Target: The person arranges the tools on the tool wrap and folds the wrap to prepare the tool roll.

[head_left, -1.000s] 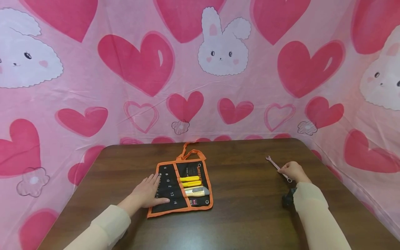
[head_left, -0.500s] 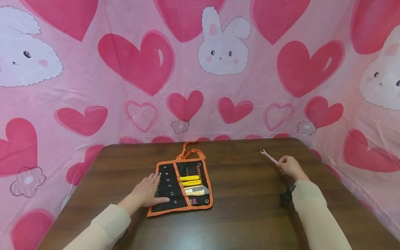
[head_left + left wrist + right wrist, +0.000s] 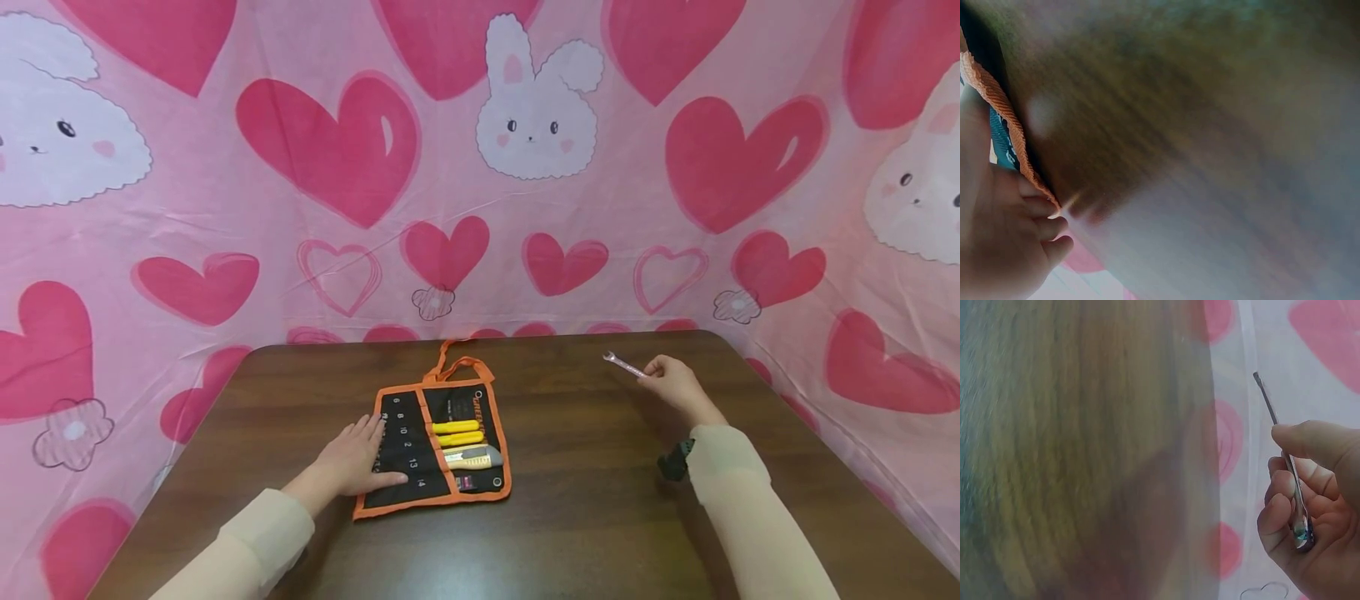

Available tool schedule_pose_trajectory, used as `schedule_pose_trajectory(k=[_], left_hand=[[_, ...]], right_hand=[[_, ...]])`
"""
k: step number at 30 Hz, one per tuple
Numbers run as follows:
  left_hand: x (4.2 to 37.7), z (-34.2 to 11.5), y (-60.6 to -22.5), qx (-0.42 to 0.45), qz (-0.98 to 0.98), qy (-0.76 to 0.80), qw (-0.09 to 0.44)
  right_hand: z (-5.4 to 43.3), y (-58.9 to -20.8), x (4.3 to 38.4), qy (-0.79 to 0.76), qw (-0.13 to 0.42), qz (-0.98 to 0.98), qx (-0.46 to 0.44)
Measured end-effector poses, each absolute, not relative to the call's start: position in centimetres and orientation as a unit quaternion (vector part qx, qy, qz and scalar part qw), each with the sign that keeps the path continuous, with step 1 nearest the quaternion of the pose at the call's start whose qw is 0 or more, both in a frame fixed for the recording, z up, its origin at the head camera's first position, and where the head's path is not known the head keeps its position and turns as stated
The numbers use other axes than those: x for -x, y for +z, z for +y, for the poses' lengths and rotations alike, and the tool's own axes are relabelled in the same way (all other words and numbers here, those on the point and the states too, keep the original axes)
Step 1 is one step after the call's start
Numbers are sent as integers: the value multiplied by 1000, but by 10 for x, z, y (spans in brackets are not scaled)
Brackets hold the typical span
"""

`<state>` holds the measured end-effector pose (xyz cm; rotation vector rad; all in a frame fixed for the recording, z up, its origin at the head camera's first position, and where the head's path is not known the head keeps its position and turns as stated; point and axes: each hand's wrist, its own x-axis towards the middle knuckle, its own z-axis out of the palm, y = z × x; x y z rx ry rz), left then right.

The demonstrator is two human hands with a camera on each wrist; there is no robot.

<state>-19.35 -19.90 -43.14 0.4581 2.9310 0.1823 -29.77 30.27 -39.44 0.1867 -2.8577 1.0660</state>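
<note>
A combination wrench [image 3: 622, 364] is pinched between the thumb and curled fingers of my right hand [image 3: 678, 387], above the right part of the table. In the right wrist view the wrench [image 3: 1294, 481] runs edge-on past the thumb, its ring end near the palm. My left hand [image 3: 348, 458] rests flat on the left side of a black tool pouch [image 3: 420, 496] with orange trim and printed size numbers. In the left wrist view the left hand [image 3: 1007, 231] lies along the pouch's orange edge [image 3: 1016, 131].
Two yellow-handled tools [image 3: 459, 433] and a utility knife [image 3: 471, 458] sit in the pouch's right-hand pockets. Its orange strap [image 3: 465, 364] lies toward the far table edge. A dark wood table [image 3: 570, 533] stands before a pink hanging cloth [image 3: 630, 208].
My right hand has lifted the wrench from the table and carried it up and to the left, its open end leading. My left hand and the pouch have stayed put.
</note>
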Motion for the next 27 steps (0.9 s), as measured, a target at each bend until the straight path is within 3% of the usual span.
schedule_pose_trajectory(k=[27], left_hand=[[196,-200,-437,-152,983,62,79]], right_hand=[[233,-368,303,330,101,-924,-163]])
